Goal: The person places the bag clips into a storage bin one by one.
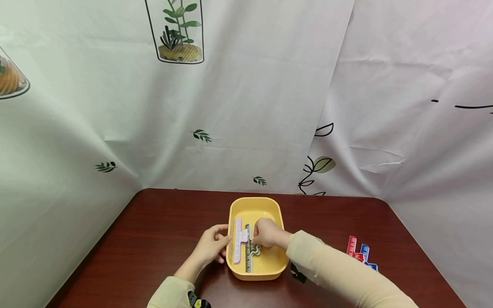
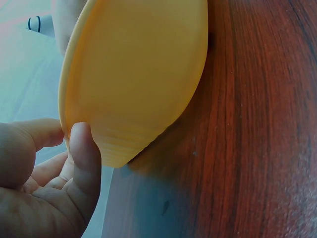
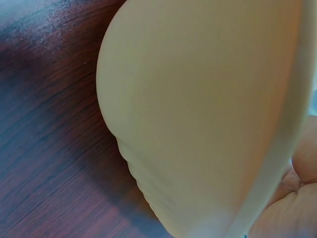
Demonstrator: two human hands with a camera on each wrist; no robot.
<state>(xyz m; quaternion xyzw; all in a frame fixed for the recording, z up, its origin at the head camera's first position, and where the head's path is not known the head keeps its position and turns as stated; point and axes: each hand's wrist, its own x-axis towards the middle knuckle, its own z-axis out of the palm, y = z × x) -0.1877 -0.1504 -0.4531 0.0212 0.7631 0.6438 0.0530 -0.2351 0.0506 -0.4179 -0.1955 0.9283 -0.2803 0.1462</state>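
Observation:
A yellow plastic tub (image 1: 256, 277) stands on the table, its left rim pinched between the thumb and fingers of my left hand (image 1: 211, 244). The left wrist view shows that hand (image 2: 54, 183) at the tub's edge. Inside the tub lie a pale pink clip (image 1: 237, 248) and, to its right, a black-and-white clip (image 1: 248, 256), both long-barred with piano-key prints. My right hand (image 1: 268, 233) reaches into the tub and pinches the handle of the black-and-white clip. In the right wrist view the tub's wall (image 3: 198, 99) hides most of that hand (image 3: 292, 198).
A red clip (image 1: 352, 247) and a blue clip (image 1: 366, 253) lie on the dark red-brown table (image 1: 173, 226), right of the tub and partly behind my right sleeve (image 1: 339, 269). White printed cloth (image 1: 246, 107) hangs behind the table and along its sides.

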